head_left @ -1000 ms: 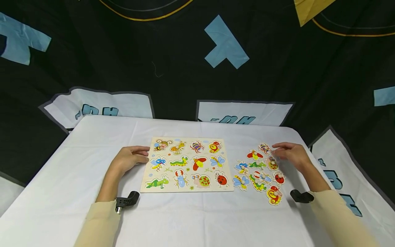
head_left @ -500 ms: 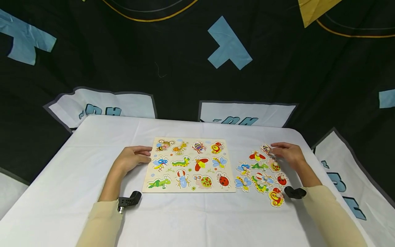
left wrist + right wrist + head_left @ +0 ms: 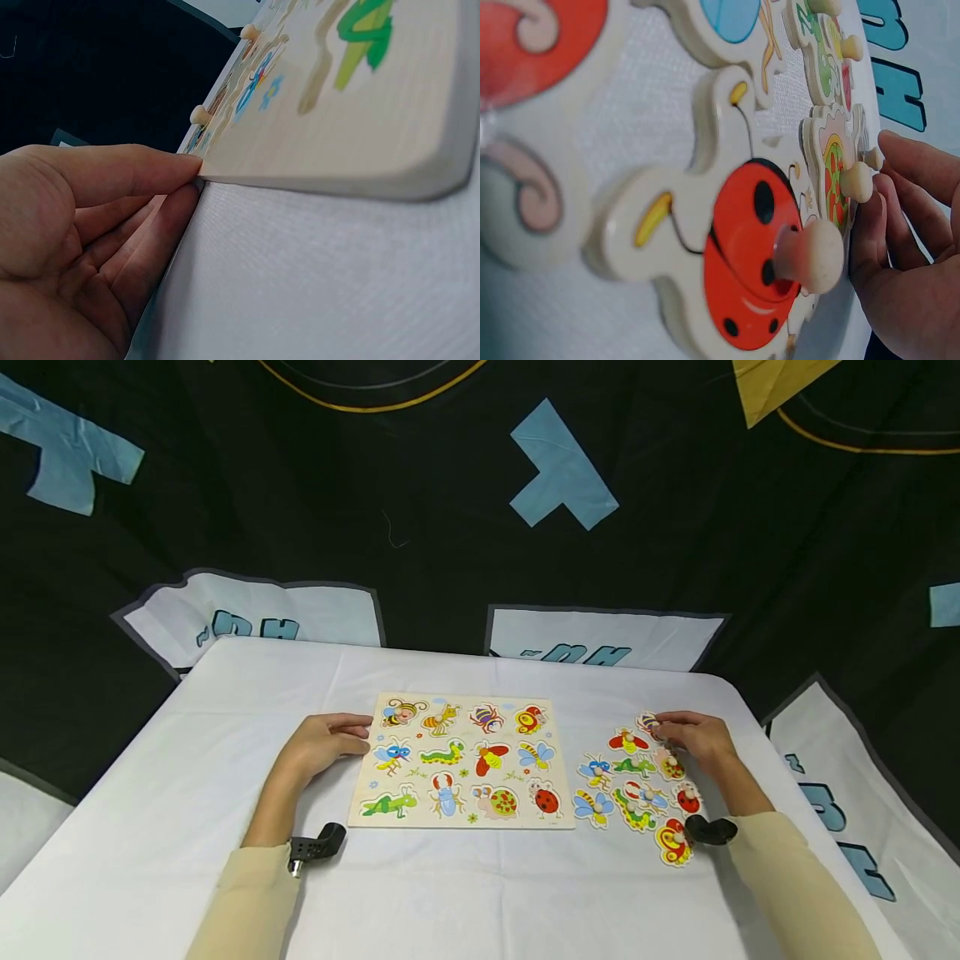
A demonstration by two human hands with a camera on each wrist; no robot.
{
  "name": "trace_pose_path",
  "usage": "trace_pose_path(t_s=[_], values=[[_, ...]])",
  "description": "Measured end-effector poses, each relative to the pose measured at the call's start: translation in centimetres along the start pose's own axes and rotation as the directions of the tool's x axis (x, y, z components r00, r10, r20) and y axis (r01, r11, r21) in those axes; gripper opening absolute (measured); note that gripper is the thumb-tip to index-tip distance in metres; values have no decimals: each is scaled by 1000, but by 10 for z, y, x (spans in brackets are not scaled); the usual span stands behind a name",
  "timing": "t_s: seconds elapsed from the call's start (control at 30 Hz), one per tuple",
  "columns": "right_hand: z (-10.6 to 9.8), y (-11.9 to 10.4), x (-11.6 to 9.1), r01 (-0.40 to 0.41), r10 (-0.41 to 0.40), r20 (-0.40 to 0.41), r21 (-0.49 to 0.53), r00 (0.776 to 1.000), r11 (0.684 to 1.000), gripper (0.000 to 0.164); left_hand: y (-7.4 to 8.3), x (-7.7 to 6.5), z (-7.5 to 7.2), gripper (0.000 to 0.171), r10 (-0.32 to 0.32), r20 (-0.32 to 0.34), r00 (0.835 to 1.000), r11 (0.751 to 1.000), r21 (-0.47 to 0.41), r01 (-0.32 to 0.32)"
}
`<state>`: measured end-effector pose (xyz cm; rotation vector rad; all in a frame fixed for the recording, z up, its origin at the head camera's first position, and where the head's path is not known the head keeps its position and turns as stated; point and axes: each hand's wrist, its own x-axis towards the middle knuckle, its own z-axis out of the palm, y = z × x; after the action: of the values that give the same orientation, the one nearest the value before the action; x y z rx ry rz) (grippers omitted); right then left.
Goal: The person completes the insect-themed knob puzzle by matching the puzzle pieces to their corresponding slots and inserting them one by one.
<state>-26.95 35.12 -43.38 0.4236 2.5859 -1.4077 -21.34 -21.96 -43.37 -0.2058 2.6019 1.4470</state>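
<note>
A wooden peg puzzle board with printed insects lies on the white table. My left hand pinches its left edge between thumb and fingers. In the left wrist view, two wooden knobs stand up from the board's far part. Loose knobbed insect pieces are clustered to the right of the board. At their far end my right hand pinches the small knob of the purple spider piece, which the fingers partly cover. The snail piece is just in front of that hand.
The ladybug piece and red butterfly piece lie under the right wrist's side. A caterpillar piece and blue-winged bee piece lie nearer the board. A dark curtain hangs behind the table.
My right hand has moved slightly left and down onto the spider piece, its fingers closing at the knob. The left hand stays at the board's edge. The view has shifted a little.
</note>
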Motion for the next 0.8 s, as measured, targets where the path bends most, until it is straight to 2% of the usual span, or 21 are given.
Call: trace_pose_path(t_s=[0.6, 0.8], values=[[7, 1, 7, -5, 3, -44, -52, 999, 999, 50, -1, 0, -1, 52, -12, -1, 1000, 1000, 9, 12], [6, 3, 9, -17, 13, -55, -64, 998, 998, 48, -1, 0, 0, 53, 3, 6, 1000, 1000, 1, -3]])
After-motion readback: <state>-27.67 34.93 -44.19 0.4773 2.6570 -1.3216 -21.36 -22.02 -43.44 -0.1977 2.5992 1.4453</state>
